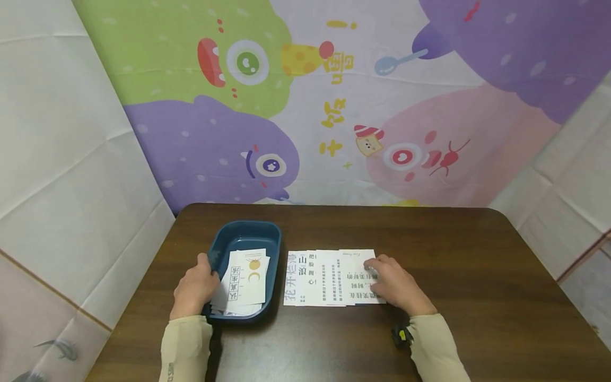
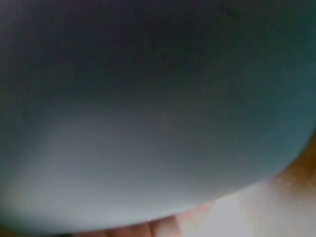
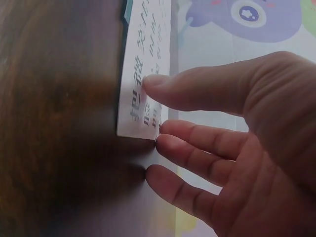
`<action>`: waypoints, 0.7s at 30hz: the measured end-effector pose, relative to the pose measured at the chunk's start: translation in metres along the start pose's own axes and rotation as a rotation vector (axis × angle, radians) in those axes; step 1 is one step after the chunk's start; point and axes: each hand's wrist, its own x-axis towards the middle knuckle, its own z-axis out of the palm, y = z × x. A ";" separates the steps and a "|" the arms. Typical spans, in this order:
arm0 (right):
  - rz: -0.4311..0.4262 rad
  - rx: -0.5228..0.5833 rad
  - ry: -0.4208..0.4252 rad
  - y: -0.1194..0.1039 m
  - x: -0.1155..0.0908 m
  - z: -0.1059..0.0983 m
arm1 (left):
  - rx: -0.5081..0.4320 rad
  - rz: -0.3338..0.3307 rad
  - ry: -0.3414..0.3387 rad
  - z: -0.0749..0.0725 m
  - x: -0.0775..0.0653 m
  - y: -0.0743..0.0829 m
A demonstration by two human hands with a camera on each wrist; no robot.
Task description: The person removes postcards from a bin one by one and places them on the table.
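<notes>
My left hand (image 1: 194, 286) holds the left wall of a dark blue plastic tray (image 1: 255, 239), its thumb at the rim. Several white printed cards (image 1: 247, 289) are piled in the tray's near part, the top one with yellow circle drawings. To the right of the tray, several printed cards (image 1: 324, 276) lie overlapping in a row on the table. My right hand (image 1: 398, 284) is over the right end of that row. In the right wrist view its thumb touches the end card (image 3: 133, 98), while the loosely bent fingers (image 3: 185, 150) are at that card's edge. The tray's blurred side (image 2: 148, 148) fills the left wrist view.
A brown wooden table (image 1: 477, 292) carries everything. Behind it hangs a cloth (image 1: 334, 106) with cartoon monsters, and pale panels (image 1: 62, 159) stand at the sides. A dark wrist device (image 1: 402, 336) is at the right sleeve's cuff.
</notes>
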 end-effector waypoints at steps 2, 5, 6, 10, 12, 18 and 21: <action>-0.003 -0.002 -0.001 -0.001 0.000 0.000 | 0.000 0.002 0.002 0.000 0.000 0.000; -0.014 -0.007 -0.002 -0.003 0.001 0.001 | -0.001 0.005 0.002 0.000 0.000 0.000; -0.020 -0.008 -0.003 -0.004 0.001 0.002 | -0.002 0.006 0.001 0.000 0.000 0.000; -0.042 -0.014 0.000 -0.007 0.002 0.004 | -0.004 0.001 -0.009 -0.001 0.000 0.000; -0.047 -0.015 0.000 -0.009 0.002 0.006 | -0.005 -0.003 -0.013 -0.001 0.000 0.000; -0.027 -0.018 -0.011 -0.012 0.003 0.007 | -0.002 0.000 -0.012 -0.001 0.000 0.000; -0.020 -0.020 -0.009 -0.013 0.003 0.007 | 0.000 0.007 -0.009 -0.001 0.000 0.000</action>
